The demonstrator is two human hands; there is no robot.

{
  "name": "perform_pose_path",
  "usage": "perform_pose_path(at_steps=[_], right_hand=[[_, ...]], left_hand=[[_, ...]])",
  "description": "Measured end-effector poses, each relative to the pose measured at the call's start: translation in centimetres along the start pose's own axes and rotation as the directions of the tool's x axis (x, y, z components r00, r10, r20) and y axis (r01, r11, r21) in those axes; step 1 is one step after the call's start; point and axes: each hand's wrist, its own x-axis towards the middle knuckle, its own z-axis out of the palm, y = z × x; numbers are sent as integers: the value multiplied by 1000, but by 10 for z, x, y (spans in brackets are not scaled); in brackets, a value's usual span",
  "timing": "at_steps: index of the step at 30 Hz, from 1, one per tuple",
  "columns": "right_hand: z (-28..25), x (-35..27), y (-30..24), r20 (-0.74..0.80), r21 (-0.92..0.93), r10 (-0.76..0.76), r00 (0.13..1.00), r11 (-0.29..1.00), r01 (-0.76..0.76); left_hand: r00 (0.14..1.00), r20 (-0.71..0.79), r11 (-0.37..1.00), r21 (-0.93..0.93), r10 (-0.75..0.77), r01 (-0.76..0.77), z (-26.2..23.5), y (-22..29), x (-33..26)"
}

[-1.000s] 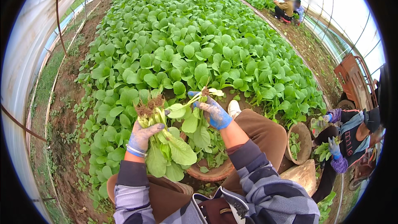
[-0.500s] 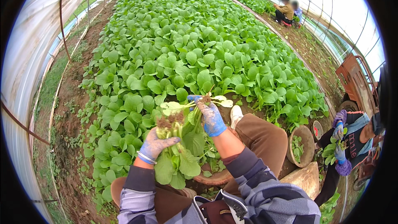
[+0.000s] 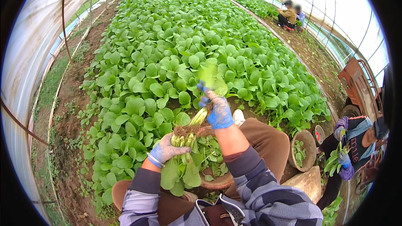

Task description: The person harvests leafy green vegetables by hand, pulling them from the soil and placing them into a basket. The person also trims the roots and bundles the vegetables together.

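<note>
Head camera, looking down: the person's left hand (image 3: 166,150), in a dirt-smeared blue glove, grips a bunch of leafy greens (image 3: 180,169) around its pale stems. The bunch is held upside down, brown roots (image 3: 184,131) uppermost and leaves hanging over a round brown tub (image 3: 221,182) that has more loose leaves inside.

The right hand (image 3: 218,111), gloved the same way, is above and to the right. It grips some pale-stemmed greens (image 3: 199,117) near its palm; these slant down toward the bunch's roots. A blurred green leaf (image 3: 211,75) shows just above its fingers — whether they touch it, I cannot tell.

Ahead spreads a dense green crop bed (image 3: 176,50) under clear plastic sheeting (image 3: 29,71). The person's bent knee, in brown trousers (image 3: 266,142), is right of the tub. Beyond it stands a tan bucket (image 3: 310,159) with leaves in it, and at far right a co-worker in purple sleeves (image 3: 346,172) holds a handful of greens (image 3: 333,163) — near a rusty orange cart (image 3: 358,86).
</note>
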Motion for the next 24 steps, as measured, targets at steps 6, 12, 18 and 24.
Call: perform_pose_path(at_steps=[6, 12, 18, 24], right_hand=[[-39, 15, -30, -12, 38, 13, 1000, 999, -13], [-75, 14, -50, -170, 80, -129, 977, 986, 144], [-128, -27, -64, 16, -987, 74, 997, 160, 4], [-115, -68, -33, 249, -707, 442, 862, 692, -150]], left_hand=[[996, 82, 990, -141, 20, -8, 11, 21, -6], [995, 101, 997, 66, 21, -27, 12, 14, -3], [1000, -6, 1000, 1, 6, -6, -1, 6, -15], [997, 68, 947, -319, -21, 42, 0, -1, -8]])
